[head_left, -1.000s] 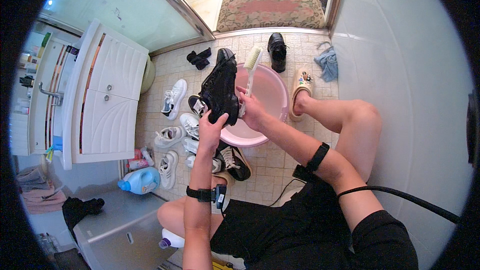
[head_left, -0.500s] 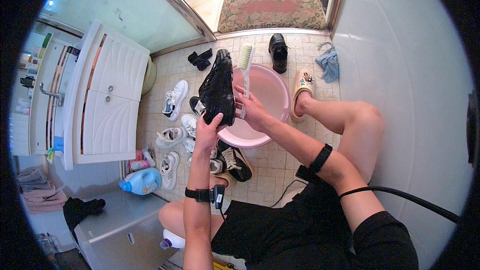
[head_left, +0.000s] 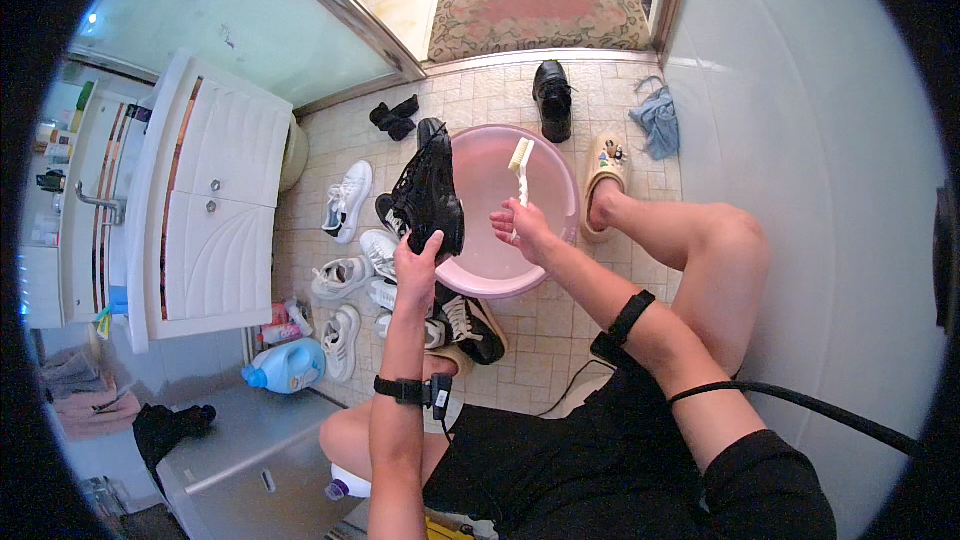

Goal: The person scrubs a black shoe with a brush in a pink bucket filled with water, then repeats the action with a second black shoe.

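Observation:
My left hand (head_left: 417, 265) is closed on the heel end of a black sneaker (head_left: 432, 195), which it holds up by the left side of a pink basin (head_left: 570, 175). The sneaker's toe points away from me, with its laced upper turned to the left. In my right hand (head_left: 527, 228) is a white long-handled scrub brush (head_left: 521, 158), held over the basin and apart from the sneaker. Its bristle head points away from me, and part of the handle is hidden by the fingers.
Several white shoes (head_left: 348, 202) and a black-and-white sneaker (head_left: 474, 328) lie left of and below the basin. Beyond it stand a black shoe (head_left: 553, 102) and black socks (head_left: 396, 118). A blue cloth (head_left: 656, 123) lies right; a blue jug (head_left: 288, 365) stands by the white cabinet (head_left: 222, 265).
The brush has moved right and down, away from the sneaker, and its head has turned. The sneaker has rolled and dropped slightly, showing more of its laced upper.

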### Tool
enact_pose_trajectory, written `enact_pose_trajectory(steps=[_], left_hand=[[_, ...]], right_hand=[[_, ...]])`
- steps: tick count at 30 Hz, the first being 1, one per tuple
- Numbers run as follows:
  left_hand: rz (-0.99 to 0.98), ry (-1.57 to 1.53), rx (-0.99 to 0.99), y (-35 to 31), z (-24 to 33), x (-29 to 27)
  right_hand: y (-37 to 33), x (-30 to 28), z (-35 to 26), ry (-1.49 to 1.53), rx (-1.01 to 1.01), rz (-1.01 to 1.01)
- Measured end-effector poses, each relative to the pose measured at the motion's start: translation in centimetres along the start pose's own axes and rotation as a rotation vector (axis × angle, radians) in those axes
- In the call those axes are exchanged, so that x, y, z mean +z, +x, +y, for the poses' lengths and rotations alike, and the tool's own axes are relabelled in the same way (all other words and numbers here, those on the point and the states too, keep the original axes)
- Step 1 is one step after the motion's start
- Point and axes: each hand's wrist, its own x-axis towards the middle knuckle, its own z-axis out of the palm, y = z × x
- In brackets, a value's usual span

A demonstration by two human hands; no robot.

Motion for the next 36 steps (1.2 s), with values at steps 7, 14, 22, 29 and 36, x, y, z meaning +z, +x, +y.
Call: enact_pose_trajectory(steps=[7,14,22,29,36], left_hand=[[0.005,0.003,0.043,3.6,-1.9,1.7],[0.086,0.150,0.023,8.7,-1.1,5.6],[0.031,0.447,0.062,18.6,-1.6,10.2],[0.067,0.739,0.119,28.5,-2.0,14.6],[0.035,1.053,0.235,35.3,-4.6,18.0]], right_hand=[[1.5,-0.7,2.3,-0.039,0.042,0.041],[2.1,1.0,5.1,0.291,0.157,0.041],[3.8,1.3,7.3,0.475,0.279,0.090],[4.8,2.5,10.2,0.785,0.385,0.137],[5.0,1.1,11.5,0.786,0.421,0.257]])
